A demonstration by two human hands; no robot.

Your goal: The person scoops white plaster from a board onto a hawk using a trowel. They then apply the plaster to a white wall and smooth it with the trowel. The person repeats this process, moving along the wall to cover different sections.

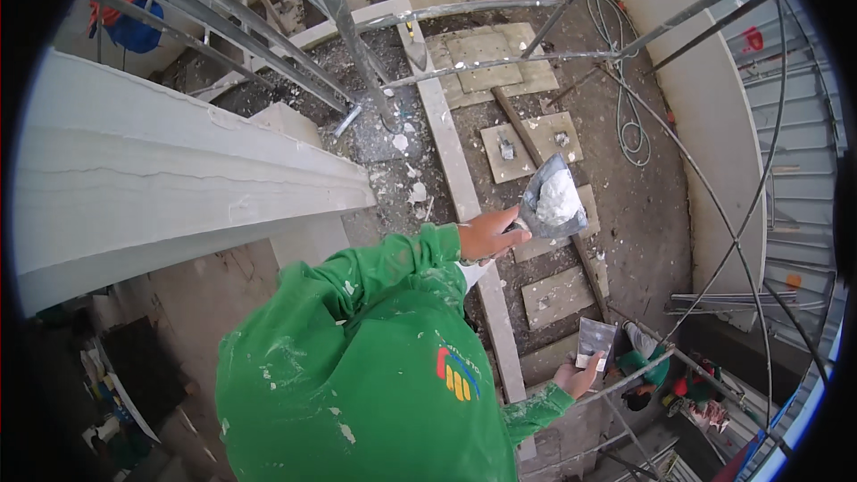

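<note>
In front of my green, plaster-spotted sleeve, my left hand is closed round the handle of a wide putty knife. A thick lump of white plaster sits on its grey blade. Lower and to the right, my right hand grips a second putty knife, with some white material on the blade near the fingers. The two tools are apart from each other. Both handles are mostly hidden by my fingers. A narrow plank runs beneath my hands, and a pointed trowel lies on it farther off.
Scaffold tubes cross the far side; crossed braces stand at right. A pale wall with a ledge is close on the left. Boards and a coiled hose lie on the floor below. A person is at lower right.
</note>
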